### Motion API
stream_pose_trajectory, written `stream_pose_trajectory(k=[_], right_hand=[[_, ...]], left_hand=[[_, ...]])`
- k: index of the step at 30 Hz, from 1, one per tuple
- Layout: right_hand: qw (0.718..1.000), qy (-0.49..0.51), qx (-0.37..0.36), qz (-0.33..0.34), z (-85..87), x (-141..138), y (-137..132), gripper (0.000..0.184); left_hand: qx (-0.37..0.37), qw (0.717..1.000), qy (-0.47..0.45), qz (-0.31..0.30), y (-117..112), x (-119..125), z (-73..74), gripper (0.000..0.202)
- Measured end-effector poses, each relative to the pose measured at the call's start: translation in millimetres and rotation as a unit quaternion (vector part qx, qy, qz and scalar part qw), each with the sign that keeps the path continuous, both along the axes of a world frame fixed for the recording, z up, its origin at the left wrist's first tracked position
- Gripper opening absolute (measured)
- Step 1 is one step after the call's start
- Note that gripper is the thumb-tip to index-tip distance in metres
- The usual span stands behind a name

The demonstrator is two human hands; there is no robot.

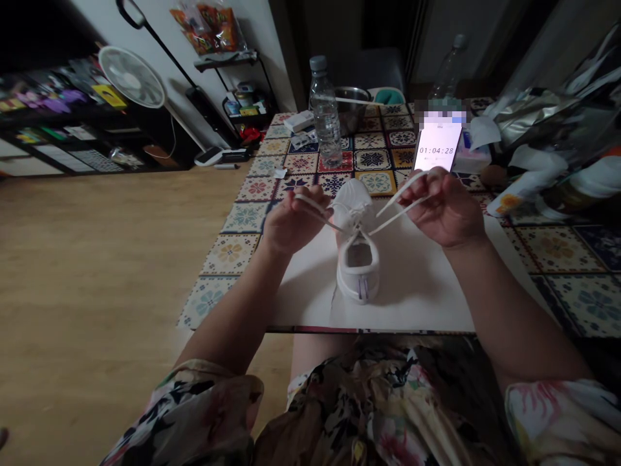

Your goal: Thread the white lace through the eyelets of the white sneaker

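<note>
A white sneaker (359, 285) stands upright on a white sheet (417, 285), its heel towards me and its toe pointing away. My left hand (298, 220) is closed on one shoelace (320, 208), to the left of the shoe. On the other side, my right hand (446, 207) pinches the other lace (400, 212), which runs from the shoe to the fingers and has a stretch hanging back down. Both laces are drawn out sideways above the sheet, and they cross near the tongue. The exact fingertip hold on each lace is partly hidden.
A clear plastic bottle (326, 123) and a metal bowl (352, 113) stand at the back of the patterned table (257, 188). A lit phone (439, 139) showing a timer is propped behind my right hand. A white tube (521, 184) and other containers crowd the right side.
</note>
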State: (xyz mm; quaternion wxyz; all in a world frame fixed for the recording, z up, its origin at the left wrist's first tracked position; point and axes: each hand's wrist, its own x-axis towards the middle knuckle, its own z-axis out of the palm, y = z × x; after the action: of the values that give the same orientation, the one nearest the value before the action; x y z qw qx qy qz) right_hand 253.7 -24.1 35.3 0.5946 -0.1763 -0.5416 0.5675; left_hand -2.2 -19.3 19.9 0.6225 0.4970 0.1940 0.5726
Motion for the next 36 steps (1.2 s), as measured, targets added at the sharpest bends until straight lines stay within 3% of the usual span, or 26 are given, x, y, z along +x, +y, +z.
stream_pose_trajectory(k=[4,6,8,12,14,17,20,22,29,33,36], right_hand=[[0.998,0.042,-0.013,-0.049,9.4,9.4,1.2,0.032],[0.996,0.021,-0.021,-0.080,9.3,9.7,2.0,0.032],[0.994,0.001,-0.035,-0.105,4.7,3.6,1.9,0.033],[0.986,-0.073,-0.029,-0.150,-13.5,-21.2,-6.3,0.030],[0.975,-0.147,0.016,-0.165,-21.7,-33.0,-14.7,0.025],[0.944,-0.261,0.122,-0.160,-27.7,-42.8,-27.4,0.017],[0.915,-0.303,0.211,-0.161,-27.7,-43.8,-32.9,0.012],[0.907,-0.311,0.234,-0.164,-26.9,-42.2,-32.2,0.014],[0.922,-0.311,0.167,-0.159,-26.4,-43.9,-30.9,0.027],[0.923,-0.320,0.127,-0.173,-27.3,-47.4,-34.5,0.030],[0.923,-0.313,0.152,-0.164,-28.6,-47.0,-34.7,0.022]], left_hand=[[0.037,0.991,-0.082,0.099,-0.7,-7.8,10.3,0.039],[0.032,0.987,-0.115,0.110,-1.1,-9.7,13.8,0.040],[0.026,0.993,-0.088,0.079,-2.1,-8.8,13.5,0.041],[0.023,0.995,0.089,-0.041,-8.0,4.1,1.8,0.024],[-0.003,0.989,0.138,-0.059,-12.7,13.8,-5.4,0.034],[-0.013,0.988,0.156,-0.016,-19.0,25.4,-12.0,0.034],[0.006,0.986,0.165,0.029,-22.9,30.2,-12.5,0.033],[0.011,0.984,0.177,0.029,-24.3,30.5,-11.2,0.033],[0.040,0.982,0.187,-0.004,-25.1,29.2,-10.2,0.034],[0.053,0.974,0.218,0.024,-26.8,29.7,-9.3,0.035],[0.022,0.973,0.225,0.050,-27.6,30.4,-9.7,0.038]])
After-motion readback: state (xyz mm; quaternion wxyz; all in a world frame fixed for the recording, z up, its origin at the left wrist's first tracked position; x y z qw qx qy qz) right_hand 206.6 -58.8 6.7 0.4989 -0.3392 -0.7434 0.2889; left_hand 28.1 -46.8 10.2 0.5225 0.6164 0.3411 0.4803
